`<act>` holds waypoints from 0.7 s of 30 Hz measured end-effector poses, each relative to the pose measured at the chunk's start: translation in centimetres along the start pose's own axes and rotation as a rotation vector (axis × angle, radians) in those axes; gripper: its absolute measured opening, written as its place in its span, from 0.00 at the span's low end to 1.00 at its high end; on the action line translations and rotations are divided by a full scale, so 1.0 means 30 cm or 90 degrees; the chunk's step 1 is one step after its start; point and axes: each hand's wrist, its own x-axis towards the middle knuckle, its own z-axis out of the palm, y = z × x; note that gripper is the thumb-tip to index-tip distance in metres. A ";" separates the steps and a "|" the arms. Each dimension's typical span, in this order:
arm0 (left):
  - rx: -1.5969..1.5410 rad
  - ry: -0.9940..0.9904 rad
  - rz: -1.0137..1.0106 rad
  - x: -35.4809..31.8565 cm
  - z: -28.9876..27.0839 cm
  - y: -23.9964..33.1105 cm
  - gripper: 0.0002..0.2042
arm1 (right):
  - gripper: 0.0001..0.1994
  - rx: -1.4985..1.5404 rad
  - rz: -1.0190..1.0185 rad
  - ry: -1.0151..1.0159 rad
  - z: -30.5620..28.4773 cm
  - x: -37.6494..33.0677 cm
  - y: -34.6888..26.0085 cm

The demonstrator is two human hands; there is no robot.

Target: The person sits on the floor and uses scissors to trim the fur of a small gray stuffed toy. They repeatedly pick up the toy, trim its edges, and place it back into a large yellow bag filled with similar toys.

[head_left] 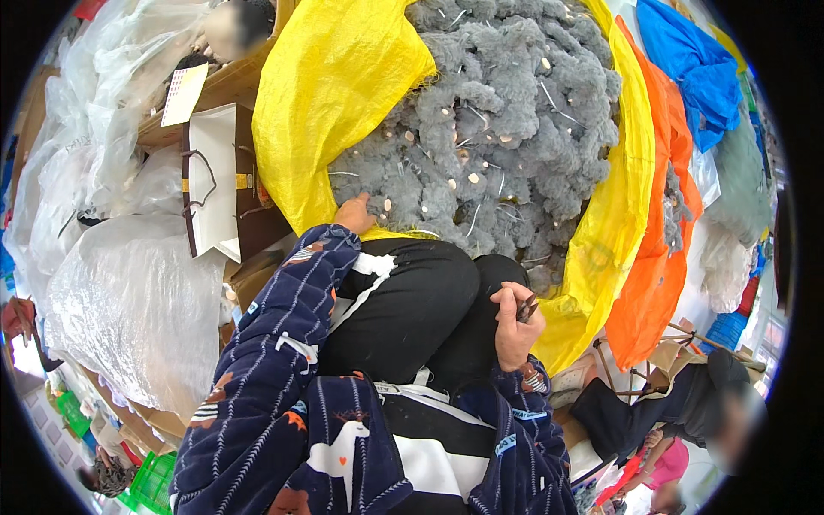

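A wide yellow woven sack point(335, 94) lies open before my knees, full of grey fluffy plush pieces point(515, 112) with small pale beige ovals and loose white strings among them. At the sack's near left edge, my left hand point(354, 215) reaches onto the grey fluff, a finger stretched out and the others partly hidden. I see nothing held in it. My right hand point(517, 330) is raised over my right knee, closed around a small dark tool point(527, 309). Only the tool's dark end shows, so its exact kind is unclear. The right hand is apart from the fluff.
A white and dark brown paper bag point(215, 180) stands left of the sack, beside clear plastic bags point(129, 300) and cardboard. Orange point(657, 206) and blue point(699, 77) sacks lie to the right. Other people point(687, 395) sit at the lower right; another is at the upper left.
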 end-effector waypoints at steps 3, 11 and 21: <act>0.021 0.020 0.078 0.023 0.001 -0.006 0.24 | 0.07 -0.025 -0.044 -0.005 0.017 0.006 -0.006; 0.015 -0.003 0.153 0.016 -0.026 0.039 0.20 | 0.07 -0.081 -0.105 -0.011 0.033 0.016 -0.011; -0.116 0.144 0.180 -0.034 -0.103 0.047 0.11 | 0.07 -0.074 -0.117 -0.009 0.025 0.010 0.019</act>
